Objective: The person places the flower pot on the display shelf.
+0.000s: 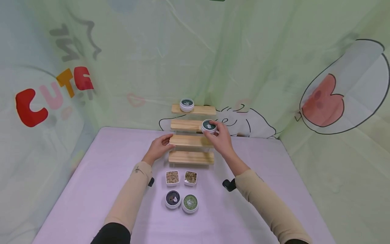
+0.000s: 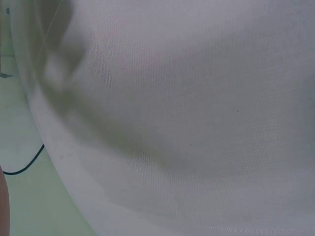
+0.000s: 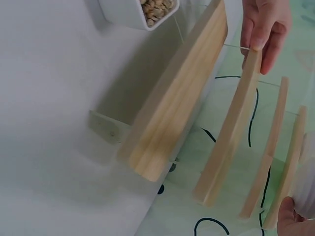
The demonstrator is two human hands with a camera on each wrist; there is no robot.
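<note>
A stepped wooden display stand point(image 1: 191, 141) with several planks on clear supports stands at the table's back. My left hand point(image 1: 157, 146) grips the left end of its second plank from the bottom, thumb and fingers around the edge. At the right end of the second plank from the top, my right hand point(image 1: 222, 138) pinches a round white tub point(image 1: 206, 126) with dark green contents. A similar tub point(image 1: 187, 105) sits on the top plank, towards the left. In the right wrist view the held tub point(image 3: 306, 184) is cut off by the frame edge.
In front of the stand are two square white dishes point(image 1: 172, 178) point(image 1: 190, 178) of small grainy bits. Nearer me stand a dark-filled round tub point(image 1: 173, 199) and a green-filled one point(image 1: 190, 203). A printed curtain point(image 1: 189, 51) hangs behind the lilac-covered table point(image 1: 250, 189).
</note>
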